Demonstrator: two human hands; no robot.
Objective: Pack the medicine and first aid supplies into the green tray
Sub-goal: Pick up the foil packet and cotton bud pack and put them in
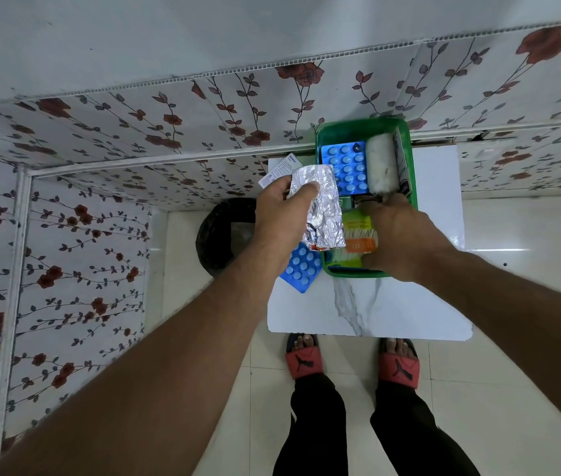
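Note:
The green tray (354,127) stands at the far side of a small white table (396,304). Inside lie a blue blister pack (347,166), a white bandage roll (381,163) and orange and green packets (358,235). My left hand (281,214) holds silver foil strips (323,214) over the tray's left edge, along with a white leaflet or box (274,173) behind them. My right hand (399,235) reaches into the tray's near half, fingers down on the packets; whether it grips one is hidden. A second blue blister pack (301,267) lies on the table left of the tray.
A black waste bin (219,231) stands on the floor left of the table. Floral-patterned wall panels (100,201) close in at the left and behind. My feet in red sandals (351,362) stand at the table's near edge.

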